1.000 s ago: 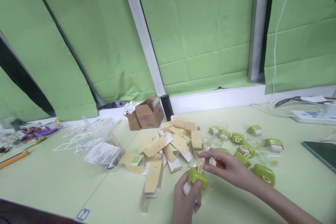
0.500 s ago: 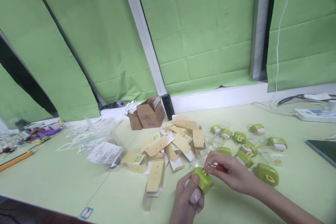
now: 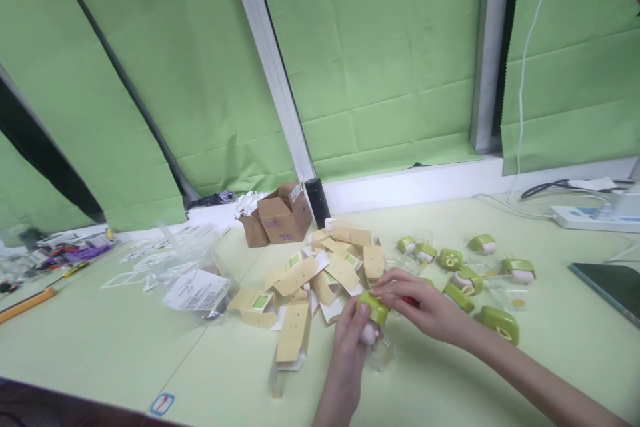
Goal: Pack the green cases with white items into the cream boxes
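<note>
My left hand [image 3: 349, 337] is closed around a small rounded green-and-white plastic gadget [image 3: 374, 309], green part up, white part down. From the right, the fingertips of my right hand [image 3: 425, 305] pinch at the gadget's green top. A thin red-handled tool [image 3: 411, 301] lies within that hand, mostly hidden, so its kind is unclear. Just under the gadget, a clear plastic piece [image 3: 383, 355] rests on the table. To the right lie several similar green-and-white gadgets, the closest being one with a yellow loop [image 3: 500, 324].
A heap of opened pale-yellow cartons [image 3: 297, 277] covers the table's middle. Behind it stand a brown cardboard box [image 3: 285, 217] and a black cylinder [image 3: 316, 202]. Clear bags with a label [image 3: 197, 290] lie left. A power strip [image 3: 580, 217] and dark tablet [image 3: 607, 287] are right.
Both hands have moved up and slightly left with the gadget, away from the table's near edge. The clear piece beneath it has come into view. The whole view has shifted a little.
</note>
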A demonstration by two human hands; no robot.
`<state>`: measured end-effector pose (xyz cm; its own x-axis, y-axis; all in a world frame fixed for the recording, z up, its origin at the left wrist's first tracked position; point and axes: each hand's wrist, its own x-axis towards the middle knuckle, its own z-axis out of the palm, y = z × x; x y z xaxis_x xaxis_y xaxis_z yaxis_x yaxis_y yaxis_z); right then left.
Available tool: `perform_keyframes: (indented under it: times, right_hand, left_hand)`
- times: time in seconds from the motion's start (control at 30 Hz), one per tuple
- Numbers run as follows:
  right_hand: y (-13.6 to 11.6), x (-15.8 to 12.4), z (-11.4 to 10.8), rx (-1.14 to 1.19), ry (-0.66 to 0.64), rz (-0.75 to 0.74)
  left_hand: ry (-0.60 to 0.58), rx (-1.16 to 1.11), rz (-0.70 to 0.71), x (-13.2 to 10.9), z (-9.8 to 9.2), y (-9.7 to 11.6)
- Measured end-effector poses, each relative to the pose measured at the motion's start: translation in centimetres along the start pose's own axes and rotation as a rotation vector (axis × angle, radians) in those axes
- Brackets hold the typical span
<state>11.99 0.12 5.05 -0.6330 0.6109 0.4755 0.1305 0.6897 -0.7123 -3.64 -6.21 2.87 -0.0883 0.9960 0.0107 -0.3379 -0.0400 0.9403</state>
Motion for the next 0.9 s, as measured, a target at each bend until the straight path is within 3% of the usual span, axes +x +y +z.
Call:
perform_keyframes:
  times: [0.13, 0.2, 0.33, 0.43, 0.57, 0.77, 0.9]
  right_hand:
    - [-0.3, 0.1, 0.4, 0.058, -0.009, 0.214]
    - [0.0, -0.1, 0.7, 0.122, 0.018, 0.286]
    - [1.1, -0.5, 0.8, 0.224, 0.206, 0.326]
    - [1.3, -0.7, 0.8, 0.214, 0.221, 0.331]
    - [0.8, -1.0, 1.9, 0.207, 0.175, 0.304]
    - [0.0, -1.3, 3.8, 0.212, 0.188, 0.289]
    - [0.2, -1.3, 2.6, 0.222, 0.285, 0.301]
  left_hand:
    - [0.094, 0.294, 0.157, 0.6, -0.5, -0.7]
    - [0.055, 0.377, 0.158, 0.6, -1.1, -1.5]
    - [-0.035, 0.611, 0.183, -0.3, -2.3, -3.3]
    - [0.05, 0.73, 0.24, -0.9, -2.5, -4.0]
    - [0.3, 0.751, 0.377, 0.0, -2.3, -3.6]
    - [0.192, 0.399, 0.243, 1.7, -2.0, -3.0]
    - [0.279, 0.53, 0.359, 0.9, -1.4, -3.0]
